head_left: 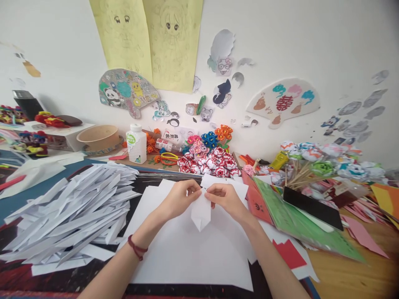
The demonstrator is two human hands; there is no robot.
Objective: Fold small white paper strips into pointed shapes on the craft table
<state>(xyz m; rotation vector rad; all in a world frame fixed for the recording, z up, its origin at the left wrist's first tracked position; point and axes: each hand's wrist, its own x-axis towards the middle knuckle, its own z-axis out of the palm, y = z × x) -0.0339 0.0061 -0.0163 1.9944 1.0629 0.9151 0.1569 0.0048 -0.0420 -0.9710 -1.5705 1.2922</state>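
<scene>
Between my two hands is a small folded piece of white paper (201, 211), its pointed end hanging down toward me. My left hand (183, 195) pinches its upper left edge between thumb and forefinger. At the upper right edge, my right hand (225, 198) pinches the same paper, its other fingers curled behind. Both hands are held above large white sheets (190, 257) lying on the dark mat. The fingertips nearly meet at the top of the folded paper, and what lies right under them is partly hidden.
A big heap of folded white paper strips (84, 207) lies to the left. A white bottle (136, 143) and red-white paper flowers (215, 162) stand at the back. To the right are a black phone (313, 207), a green packet (311, 230) and red paper (289, 253).
</scene>
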